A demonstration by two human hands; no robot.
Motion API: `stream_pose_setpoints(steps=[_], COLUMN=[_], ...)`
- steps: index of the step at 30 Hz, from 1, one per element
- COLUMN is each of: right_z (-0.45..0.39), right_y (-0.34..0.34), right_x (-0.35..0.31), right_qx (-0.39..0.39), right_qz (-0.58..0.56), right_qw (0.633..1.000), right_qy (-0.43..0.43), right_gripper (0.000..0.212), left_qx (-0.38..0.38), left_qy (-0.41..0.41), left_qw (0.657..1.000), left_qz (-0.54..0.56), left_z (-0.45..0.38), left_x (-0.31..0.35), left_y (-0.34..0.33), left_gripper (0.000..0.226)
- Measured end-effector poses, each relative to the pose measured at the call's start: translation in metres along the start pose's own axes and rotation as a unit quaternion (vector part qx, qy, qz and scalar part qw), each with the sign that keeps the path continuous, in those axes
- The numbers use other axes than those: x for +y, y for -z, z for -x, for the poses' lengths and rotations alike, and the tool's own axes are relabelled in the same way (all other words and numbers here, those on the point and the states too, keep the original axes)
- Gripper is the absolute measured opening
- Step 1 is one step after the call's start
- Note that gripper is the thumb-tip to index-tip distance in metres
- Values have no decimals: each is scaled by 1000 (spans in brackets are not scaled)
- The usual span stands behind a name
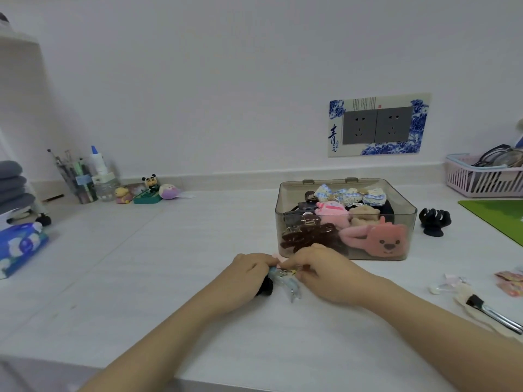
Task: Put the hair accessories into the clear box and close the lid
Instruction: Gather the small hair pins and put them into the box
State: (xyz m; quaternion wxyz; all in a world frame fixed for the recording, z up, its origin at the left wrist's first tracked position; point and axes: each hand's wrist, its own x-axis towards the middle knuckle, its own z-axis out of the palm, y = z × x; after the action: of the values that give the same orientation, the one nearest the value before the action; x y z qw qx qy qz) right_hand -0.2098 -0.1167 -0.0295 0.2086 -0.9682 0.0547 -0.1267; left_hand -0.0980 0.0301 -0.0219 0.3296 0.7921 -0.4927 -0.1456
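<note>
L hand (249, 271) + R hand (319, 268) both grasp pale blue claw clip (285, 282) on table (141, 264), just in front of clear box (345, 219), lid down

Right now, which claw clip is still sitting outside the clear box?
The black claw clip, alone on the counter right of the clear box; the brown claw clip lies inside it.

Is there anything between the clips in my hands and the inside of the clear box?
Yes: the box's lid. The clear box appears shut, its lid down over the accessories inside. Both hands, left and right, hold the pale blue clip just in front of it. The counter between looks clear.
</note>
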Motion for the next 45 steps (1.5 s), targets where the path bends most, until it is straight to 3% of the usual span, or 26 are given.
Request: stream_pose_setpoints(steps=[5,9,11,13,15,17,19,20,21,23,25,27,31,35,40,43,45], right_z=[6,6,6,7,7,7,7,8,10,16,22,25,27,21,14,12,12], right_y=[7,7,9,14,18,21,20,20,21,23,20,16,9,20,29,29,29], right_x=[3,3,2,0,-3,-3,-3,-3,-5,-13,-20,-26,-27,-16,-2,6,8], right_qx=[27,48,71,63,29,9,4,3,-1,-18,-24,-27,-24,-19,-49,-58,-60], right_qz=[-47,-38,-106,-308,-509,-593,-613,-598,-554,-373,-187,-97,-49,-139,-430,-527,-558], right_qw=[997,995,986,933,827,756,731,742,777,890,961,981,990,970,851,782,756], right_qy=[-54,-74,-111,-176,-235,-278,-300,-303,-298,-261,-204,-166,-134,-201,-296,-328,-338], right_gripper=[16,14,14,17,20,19,16,15,16,28,37,39,29,30,16,10,7], left_qx=[-12,6,38,54,31,-13,-46,-55,-65,-90,-95,-80,-102,-71,-11,10,10], left_qy=[59,69,74,80,94,109,117,116,114,102,82,67,66,67,60,36,32], left_qw=[997,995,996,995,994,991,988,988,989,989,990,991,989,991,993,993,994], left_qz=[53,74,44,-7,-44,-76,-88,-83,-71,-51,-59,-81,-88,-91,-105,-114,-102], left_z=[6,8,5,1,-6,-13,-18,-19,-19,-16,-12,-7,3,2,-2,-4,-4], left_x=[-1,1,4,9,16,24,32,35,36,36,37,36,33,29,28,29,30], left_y=[1,4,4,5,8,12,17,19,21,25,27,28,25,20,3,-4,-6], left_gripper=[36,24,19,19,20,22,26,28,30,26,18,13,20,20,10,15,14])
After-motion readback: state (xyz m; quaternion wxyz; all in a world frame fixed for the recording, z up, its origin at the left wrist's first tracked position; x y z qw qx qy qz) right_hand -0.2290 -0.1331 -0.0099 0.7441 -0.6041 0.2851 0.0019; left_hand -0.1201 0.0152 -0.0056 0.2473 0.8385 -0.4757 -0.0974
